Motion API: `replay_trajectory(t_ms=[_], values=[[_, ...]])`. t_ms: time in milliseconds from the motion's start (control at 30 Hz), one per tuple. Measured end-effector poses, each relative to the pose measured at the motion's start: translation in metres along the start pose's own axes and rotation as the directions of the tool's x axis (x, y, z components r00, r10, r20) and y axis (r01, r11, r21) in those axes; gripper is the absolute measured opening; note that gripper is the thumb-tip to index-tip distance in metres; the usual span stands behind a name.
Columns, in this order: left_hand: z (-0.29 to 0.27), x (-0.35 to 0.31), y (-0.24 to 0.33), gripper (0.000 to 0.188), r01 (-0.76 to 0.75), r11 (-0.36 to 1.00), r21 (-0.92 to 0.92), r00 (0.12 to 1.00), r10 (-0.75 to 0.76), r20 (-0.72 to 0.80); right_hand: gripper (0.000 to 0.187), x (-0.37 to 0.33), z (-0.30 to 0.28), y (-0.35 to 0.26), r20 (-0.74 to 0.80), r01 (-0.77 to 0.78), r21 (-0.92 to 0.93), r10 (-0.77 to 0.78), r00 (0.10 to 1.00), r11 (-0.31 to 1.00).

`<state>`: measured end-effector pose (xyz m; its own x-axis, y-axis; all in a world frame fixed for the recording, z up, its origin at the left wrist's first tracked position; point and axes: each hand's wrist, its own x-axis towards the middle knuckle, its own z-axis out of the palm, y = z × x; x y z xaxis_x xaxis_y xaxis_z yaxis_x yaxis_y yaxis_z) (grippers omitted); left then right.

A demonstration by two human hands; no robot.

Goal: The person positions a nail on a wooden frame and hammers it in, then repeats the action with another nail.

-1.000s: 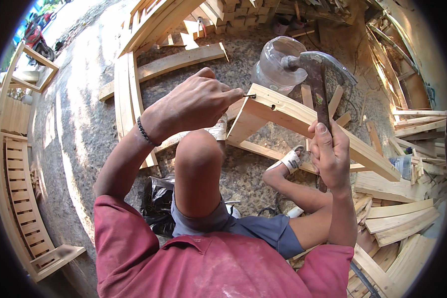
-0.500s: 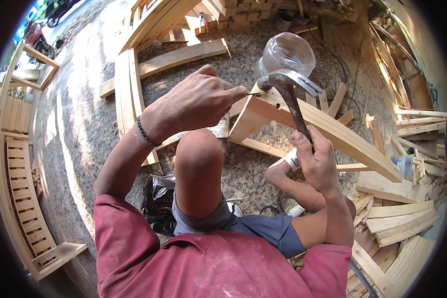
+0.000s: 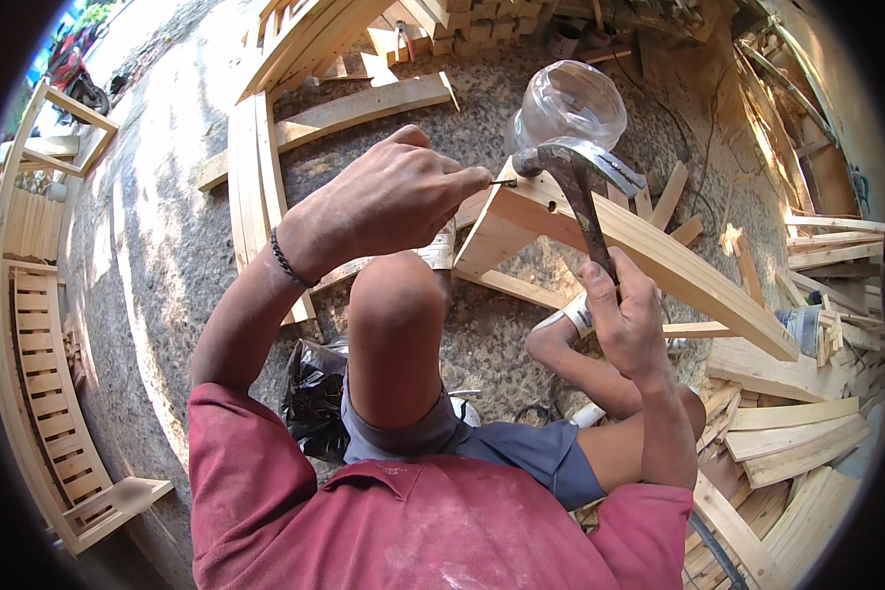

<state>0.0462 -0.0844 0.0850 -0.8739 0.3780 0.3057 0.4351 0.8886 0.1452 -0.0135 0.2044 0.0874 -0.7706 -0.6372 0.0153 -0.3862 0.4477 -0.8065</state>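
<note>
My right hand [image 3: 627,320] is wrapped round the dark handle of a claw hammer [image 3: 588,218]. The hammer's round face sits close by the corner of a pale wooden frame piece [image 3: 649,251], its claw pointing right. Between thumb and fingertips, my left hand [image 3: 393,202] pinches a thin dark nail [image 3: 502,183], which points at that same corner. Whether its tip has entered the wood is too small to tell. A dark round hole shows in the wood just right of it. Most of the left fingers are hidden behind the back of the hand.
Behind the frame stands a large clear plastic jar [image 3: 572,108]. Loose boards [image 3: 806,442] and offcuts pile up on the right. More planks [image 3: 364,113] lie at the far left, and a slatted wooden frame [image 3: 54,393] stands at the left edge. A black plastic bag [image 3: 315,398] lies beside my knee.
The hammer head has shifted very slightly, its claw a little lower and to the right. My left hand keeps its pinch on the nail at the same place.
</note>
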Motion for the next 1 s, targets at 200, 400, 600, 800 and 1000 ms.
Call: replay_trajectory(t_ms=[200, 400, 600, 800, 1000], values=[[0.0, -0.001, 0.002, 0.027, -0.003, 1.0, -0.014, 1.0, 0.003, -0.024, 0.033, -0.001, 0.006, 0.005, -0.005, -0.01, 0.031, 0.01, 1.0, 0.999], [0.006, -0.003, -0.003, 0.027, 0.015, 1.0, -0.004, 1.0, -0.015, -0.015, 0.032, 0.004, 0.004, 0.011, 0.032, -0.028, 0.042, 0.026, 0.999, 0.999], [0.003, -0.002, -0.001, 0.027, 0.021, 1.0, 0.009, 1.0, -0.021, 0.012, 0.03, 0.001, 0.008, 0.014, 0.014, 0.018, -0.005, -0.018, 1.0, 1.0], [0.0, -0.003, 0.001, 0.027, 0.01, 1.0, 0.002, 1.0, -0.01, -0.016, 0.029, 0.0, 0.004, -0.01, -0.018, -0.026, 0.005, 0.027, 0.999, 1.0], [-0.001, -0.001, 0.002, 0.028, -0.002, 1.0, 0.008, 0.999, 0.002, -0.039, 0.03, 0.004, -0.008, 0.019, -0.116, -0.033, 0.153, 0.051, 0.992, 0.988]])
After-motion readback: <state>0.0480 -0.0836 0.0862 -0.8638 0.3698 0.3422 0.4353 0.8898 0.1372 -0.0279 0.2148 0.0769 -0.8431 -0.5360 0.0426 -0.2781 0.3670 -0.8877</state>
